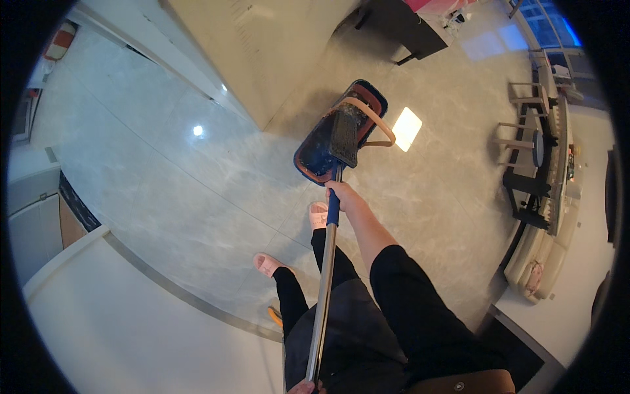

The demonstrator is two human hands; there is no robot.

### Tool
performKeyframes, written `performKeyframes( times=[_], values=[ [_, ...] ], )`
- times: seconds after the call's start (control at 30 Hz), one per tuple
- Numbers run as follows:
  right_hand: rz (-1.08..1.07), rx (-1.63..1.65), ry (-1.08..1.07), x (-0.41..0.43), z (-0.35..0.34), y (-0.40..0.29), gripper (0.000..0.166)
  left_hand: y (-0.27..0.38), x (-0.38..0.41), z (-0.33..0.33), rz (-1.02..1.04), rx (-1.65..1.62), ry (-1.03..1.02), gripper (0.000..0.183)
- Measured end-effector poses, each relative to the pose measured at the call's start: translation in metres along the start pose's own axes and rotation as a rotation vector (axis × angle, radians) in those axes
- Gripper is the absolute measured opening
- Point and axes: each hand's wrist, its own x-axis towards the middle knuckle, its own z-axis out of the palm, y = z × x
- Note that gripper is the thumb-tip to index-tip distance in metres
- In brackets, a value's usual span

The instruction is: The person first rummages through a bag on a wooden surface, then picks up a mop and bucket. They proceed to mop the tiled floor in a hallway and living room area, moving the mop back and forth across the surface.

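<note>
A flat mop with a steel pole (322,290) runs up the middle of the view. My right hand (343,194) is wrapped around its blue sleeve (333,209), near the mop head. Lower down, at the bottom edge, my left hand (306,387) grips the pole and is partly cut off. The dark grey mop head (344,138) lies over a dark blue and reddish-brown mop bucket (315,152); I cannot tell if it touches the bucket. The bucket's beige handle (379,118) arches over it towards the right.
My feet in pink slippers (268,264) stand on glossy tiles (206,197). A wall corner (263,118) juts out just beyond the bucket. A white partition (147,320) borders the left. A black cabinet (398,29), chairs (524,138) and a cream sofa (541,266) stand farther off.
</note>
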Motion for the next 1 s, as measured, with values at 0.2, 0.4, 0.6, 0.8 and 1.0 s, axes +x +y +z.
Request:
performKeyframes(
  times=[0.2,0.4,0.6,0.8,1.0],
  values=[
    [-0.09,0.015,-0.14,-0.083,0.014,0.021,0.006,0.0,-0.006,0.005,0.077,-0.001,-0.1,0.028],
    [-0.109,0.079,-0.009,-0.238,0.044,0.091,0.009,-0.017,0.008,-0.011,0.07,-0.143,-0.21,0.021],
    [-0.078,0.063,-0.048,-0.218,0.04,0.092,0.013,-0.014,0.007,-0.012,0.035,-0.191,-0.231,0.02],
    [-0.031,-0.057,-0.012,-0.067,0.018,0.045,0.008,-0.003,0.002,-0.012,0.023,-0.034,-0.125,0.025],
    [-0.03,-0.027,0.034,-0.003,0.009,0.003,0.016,0.001,0.001,-0.023,0.039,0.058,-0.129,0.03]
  ],
)
